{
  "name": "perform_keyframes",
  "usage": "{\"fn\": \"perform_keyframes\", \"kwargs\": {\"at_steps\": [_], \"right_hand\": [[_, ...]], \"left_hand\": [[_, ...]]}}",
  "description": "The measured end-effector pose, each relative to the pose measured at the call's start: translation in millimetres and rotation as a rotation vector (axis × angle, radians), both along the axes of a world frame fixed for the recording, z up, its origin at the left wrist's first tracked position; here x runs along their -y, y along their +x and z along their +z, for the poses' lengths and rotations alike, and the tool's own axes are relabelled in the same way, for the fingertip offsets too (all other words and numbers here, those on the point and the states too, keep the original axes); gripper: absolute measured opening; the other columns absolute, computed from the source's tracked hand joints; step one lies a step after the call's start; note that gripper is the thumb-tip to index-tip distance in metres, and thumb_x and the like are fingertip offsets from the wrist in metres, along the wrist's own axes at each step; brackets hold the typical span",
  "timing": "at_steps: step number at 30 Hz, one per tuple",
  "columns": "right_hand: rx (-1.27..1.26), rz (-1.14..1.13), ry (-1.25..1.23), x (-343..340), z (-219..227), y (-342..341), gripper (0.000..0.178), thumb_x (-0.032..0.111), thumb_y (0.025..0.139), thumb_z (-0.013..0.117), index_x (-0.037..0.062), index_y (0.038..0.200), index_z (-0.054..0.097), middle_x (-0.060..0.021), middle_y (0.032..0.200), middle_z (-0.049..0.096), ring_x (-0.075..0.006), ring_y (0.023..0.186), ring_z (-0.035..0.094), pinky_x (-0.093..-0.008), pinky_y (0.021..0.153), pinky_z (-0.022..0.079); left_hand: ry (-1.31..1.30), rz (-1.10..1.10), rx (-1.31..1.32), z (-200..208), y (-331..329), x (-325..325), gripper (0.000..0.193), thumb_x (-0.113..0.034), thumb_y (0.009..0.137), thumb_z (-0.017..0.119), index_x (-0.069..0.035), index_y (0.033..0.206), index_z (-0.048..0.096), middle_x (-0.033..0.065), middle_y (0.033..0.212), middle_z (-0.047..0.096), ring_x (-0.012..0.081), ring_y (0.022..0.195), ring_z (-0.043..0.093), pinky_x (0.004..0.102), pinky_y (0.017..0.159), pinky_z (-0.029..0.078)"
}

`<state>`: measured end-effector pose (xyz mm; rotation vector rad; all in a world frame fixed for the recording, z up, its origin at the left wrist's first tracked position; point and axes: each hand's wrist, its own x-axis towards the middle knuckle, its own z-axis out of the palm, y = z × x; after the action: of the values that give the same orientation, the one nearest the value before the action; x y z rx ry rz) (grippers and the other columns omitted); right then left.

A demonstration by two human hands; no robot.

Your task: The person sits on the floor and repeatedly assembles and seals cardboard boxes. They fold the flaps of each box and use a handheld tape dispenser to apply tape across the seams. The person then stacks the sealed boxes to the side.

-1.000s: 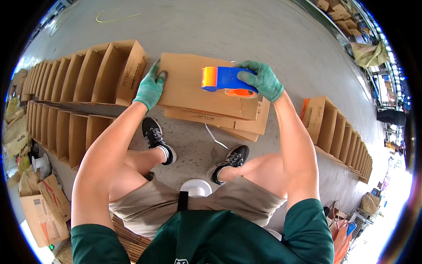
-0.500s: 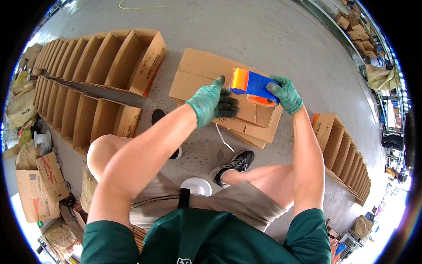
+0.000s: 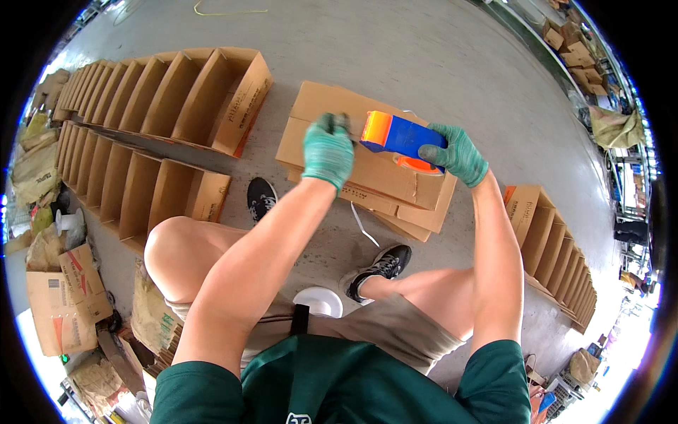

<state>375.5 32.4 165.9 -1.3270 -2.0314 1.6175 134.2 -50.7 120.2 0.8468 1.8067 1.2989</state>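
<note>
A blue and orange plastic tape dispenser [image 3: 411, 136] is being held at one o'clock, over a pile of flat brown cardboard [image 3: 378, 175]. Its orange end is pointing toward nine o'clock. Its back end is being gripped at two o'clock by the right hand [image 3: 458, 155], in a green knit glove, with fingers and thumb being closed around it. At twelve o'clock, the left hand [image 3: 328, 152], in a green knit glove with dark fingertips, is being held over the pile, near the orange end. Its fingers are being bent in and are looking blurry; whether anything is being pinched cannot be told. A thin white strip [image 3: 362, 225] is showing at the pile's six o'clock side. A long row of open brown cardboard boxes [image 3: 152, 95] is being seen at ten o'clock.
</note>
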Motion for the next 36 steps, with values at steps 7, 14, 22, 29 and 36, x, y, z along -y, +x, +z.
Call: {"fn": "perform_keyframes", "kwargs": {"at_steps": [7, 14, 22, 29, 36], "right_hand": [[0.187, 0.04, 0.057, -0.3, 18.7, -28.5, 0.051, 0.048, 0.078, 0.081, 0.0025, 0.099, 0.07, -0.0016, 0.076, 0.062, -0.0102, 0.069, 0.056, -0.0294, 0.063, 0.048], [0.207, 0.034, 0.109, -1.1, 13.3, -33.7, 0.052, 0.05, 0.078, 0.08, 0.0023, 0.097, 0.07, -0.003, 0.075, 0.063, -0.011, 0.071, 0.055, -0.0312, 0.067, 0.048], [0.237, 0.056, 0.093, -0.4, 17.4, -45.6, 0.049, 0.049, 0.08, 0.079, 0.0031, 0.091, 0.067, -0.0024, 0.075, 0.06, -0.0116, 0.068, 0.052, -0.0313, 0.065, 0.047], [0.267, 0.035, 0.09, -0.4, 14.8, -41.3, 0.045, 0.046, 0.081, 0.078, 0.0041, 0.091, 0.066, -0.0031, 0.074, 0.061, -0.0125, 0.067, 0.054, -0.031, 0.064, 0.047], [0.427, 0.074, 0.098, 4.5, 40.1, -7.5, 0.049, 0.048, 0.083, 0.076, 0.0025, 0.099, 0.069, -0.0068, 0.08, 0.065, -0.0159, 0.074, 0.059, -0.034, 0.071, 0.049]], "left_hand": [[0.033, 0.223, 0.181, -49.6, -146.6, -15.9, 0.026, -0.022, 0.105, 0.046, 0.001, 0.1, 0.057, 0.0088, 0.088, 0.063, 0.0185, 0.075, 0.054, 0.0341, 0.072, 0.048], [-0.013, 0.162, 0.192, -72.5, -150.9, -19.9, 0.025, -0.022, 0.105, 0.047, 0.0, 0.107, 0.06, 0.0068, 0.091, 0.065, 0.016, 0.077, 0.055, 0.0336, 0.075, 0.048], [-0.451, -0.032, 0.041, -96.7, -147.2, -19.7, 0.034, -0.026, 0.101, 0.058, -0.003, 0.125, 0.054, 0.0095, 0.114, 0.063, 0.0185, 0.097, 0.056, 0.0334, 0.087, 0.047], [0.076, -0.429, -0.094, -53.7, -116.9, -22.5, 0.041, -0.015, 0.106, 0.044, -0.018, 0.147, 0.041, 0.009, 0.137, 0.053, 0.0213, 0.121, 0.05, 0.0336, 0.109, 0.037], [-0.05, -0.641, -0.072, -47.4, -122.3, -22.6, 0.039, -0.01, 0.108, 0.032, -0.008, 0.147, 0.038, 0.0046, 0.147, 0.043, 0.0189, 0.136, 0.037, 0.0364, 0.121, 0.024]]}}
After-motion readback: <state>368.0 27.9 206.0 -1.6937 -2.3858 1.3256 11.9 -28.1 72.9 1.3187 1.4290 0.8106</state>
